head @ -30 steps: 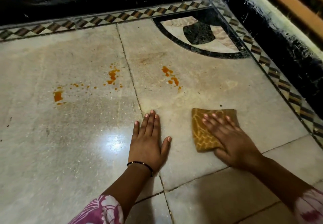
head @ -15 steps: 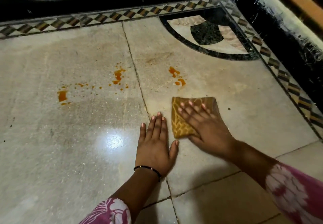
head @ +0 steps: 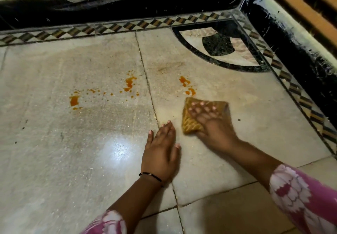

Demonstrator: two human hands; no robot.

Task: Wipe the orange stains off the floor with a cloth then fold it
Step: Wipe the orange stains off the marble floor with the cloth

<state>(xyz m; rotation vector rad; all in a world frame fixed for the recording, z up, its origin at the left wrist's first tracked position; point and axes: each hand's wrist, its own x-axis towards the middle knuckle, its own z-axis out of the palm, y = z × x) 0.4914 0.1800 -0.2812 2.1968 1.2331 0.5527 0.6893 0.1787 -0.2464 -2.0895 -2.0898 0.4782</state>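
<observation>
two hands down: the right hand (head: 213, 124) lies flat, fingers spread, pressing the folded cloth (head: 191, 122) to the floor (head: 255, 124); the left hand (head: 160, 153) rests open and empty just beside it as a brace. the cloth's far edge sits just short of the nearest orange stain (head: 187, 86). best bet: firm pressure, push through it, then sweep left to the other splashes (head: 102, 95).

The right hand (head: 212, 124) is motion-blurred and hides much of the cloth (head: 189, 122) beneath it.
</observation>
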